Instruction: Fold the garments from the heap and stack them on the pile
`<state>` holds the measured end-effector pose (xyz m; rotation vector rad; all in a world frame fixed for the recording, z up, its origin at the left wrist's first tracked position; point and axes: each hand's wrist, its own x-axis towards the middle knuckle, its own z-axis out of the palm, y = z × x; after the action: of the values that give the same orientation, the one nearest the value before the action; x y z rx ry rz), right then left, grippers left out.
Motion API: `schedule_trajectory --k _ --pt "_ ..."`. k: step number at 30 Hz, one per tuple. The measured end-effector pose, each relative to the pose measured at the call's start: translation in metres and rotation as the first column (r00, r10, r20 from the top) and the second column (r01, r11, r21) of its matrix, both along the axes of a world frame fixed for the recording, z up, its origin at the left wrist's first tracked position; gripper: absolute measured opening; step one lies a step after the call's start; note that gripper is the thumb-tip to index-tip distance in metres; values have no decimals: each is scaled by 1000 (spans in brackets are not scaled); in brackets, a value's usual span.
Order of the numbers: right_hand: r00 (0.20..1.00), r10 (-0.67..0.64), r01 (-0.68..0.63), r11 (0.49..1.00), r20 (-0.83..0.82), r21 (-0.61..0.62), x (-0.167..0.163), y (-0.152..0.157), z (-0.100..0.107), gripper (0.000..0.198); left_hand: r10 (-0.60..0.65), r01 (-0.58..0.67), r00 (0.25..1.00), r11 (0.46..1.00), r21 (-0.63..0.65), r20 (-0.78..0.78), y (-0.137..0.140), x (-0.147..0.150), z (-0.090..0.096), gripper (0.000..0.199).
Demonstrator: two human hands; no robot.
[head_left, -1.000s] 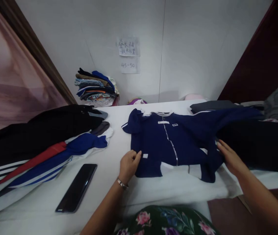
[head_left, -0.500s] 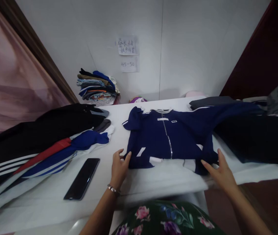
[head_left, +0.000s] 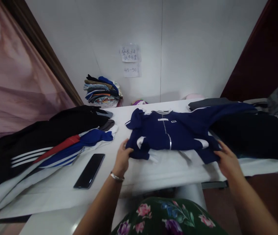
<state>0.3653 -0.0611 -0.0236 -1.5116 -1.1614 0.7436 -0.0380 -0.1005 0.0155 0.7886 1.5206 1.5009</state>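
A navy blue zip jacket point(head_left: 158, 133) lies front side up on the white table, its collar towards the wall. Its left-side sleeve is bunched near the shoulder, while the other sleeve stretches off to the right. My left hand point(head_left: 122, 156) pinches the jacket's lower left corner between thumb and fingers. At the lower right corner, my right hand point(head_left: 228, 160) grips the hem the same way. The hem is lifted a little and bowed between both hands, with white lining showing below it.
Left of the jacket lies a black phone point(head_left: 89, 171) on the white table point(head_left: 55, 195). Beyond it are loose garments, including black striped clothing point(head_left: 43, 137). Dark clothes point(head_left: 251, 137) are heaped at the right. A folded clothes stack point(head_left: 102, 91) stands by the wall beneath paper notes point(head_left: 131, 60).
Both hands have closed on the jacket's lower corners. The hem has risen and shifted slightly away from me, and its edge now curves. The camera view has moved a little.
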Motion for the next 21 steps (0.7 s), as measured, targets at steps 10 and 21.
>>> schedule_trajectory --k 10,21 --pt "975 -176 107 907 -136 -407 68 -30 -15 47 -185 140 972 952 -274 -146 -35 -66 -5 47" --pt "901 -16 36 999 433 -39 41 20 15 55 -163 84 515 987 -140 -842 52 -73 1 41"
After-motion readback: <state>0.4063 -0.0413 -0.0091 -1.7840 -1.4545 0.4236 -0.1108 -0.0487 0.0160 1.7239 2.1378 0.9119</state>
